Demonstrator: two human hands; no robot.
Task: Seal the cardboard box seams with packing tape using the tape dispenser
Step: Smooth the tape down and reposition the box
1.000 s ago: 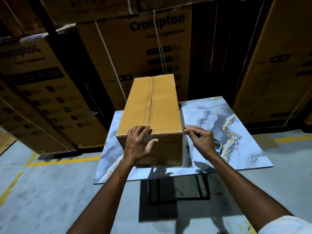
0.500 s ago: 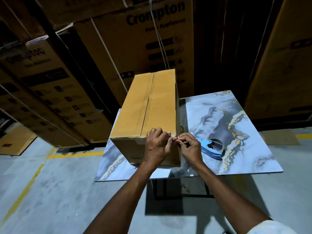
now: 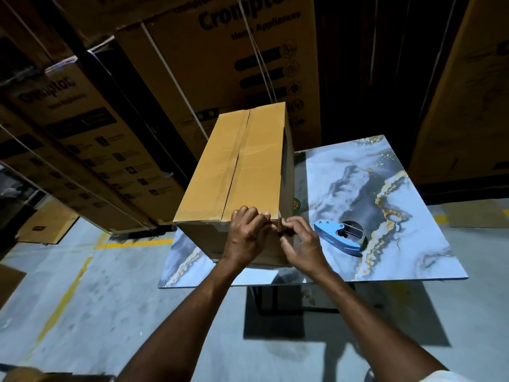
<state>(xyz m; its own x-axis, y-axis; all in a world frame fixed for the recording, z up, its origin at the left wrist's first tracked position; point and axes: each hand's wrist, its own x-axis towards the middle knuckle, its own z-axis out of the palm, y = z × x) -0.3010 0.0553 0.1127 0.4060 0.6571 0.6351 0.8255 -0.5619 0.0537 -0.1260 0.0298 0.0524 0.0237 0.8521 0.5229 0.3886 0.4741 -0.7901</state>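
Left hand [image 3: 246,238] and right hand [image 3: 303,245] are pinching tape [image 3: 280,226] in tight grips at the cardboard box [image 3: 242,166], lying lengthwise away from them.

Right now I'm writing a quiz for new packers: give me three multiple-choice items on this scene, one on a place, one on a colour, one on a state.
1. Where is the blue plastic tape dispenser relative to the brown cardboard box?
A. on top of it
B. on the marble-patterned tabletop, to its right
C. inside it

2. What colour is the painted line on the concrete floor?
A. yellow
B. red
C. white

3. What are the left hand and right hand doing?
A. hanging idle
B. gripping the dispenser
C. pinching a small brown strip at the box's near top edge

Answers: 1 B, it lies on the tabletop beside the right hand. 2 A, it runs yellow left of the table. 3 C, both hands meet on the strip.
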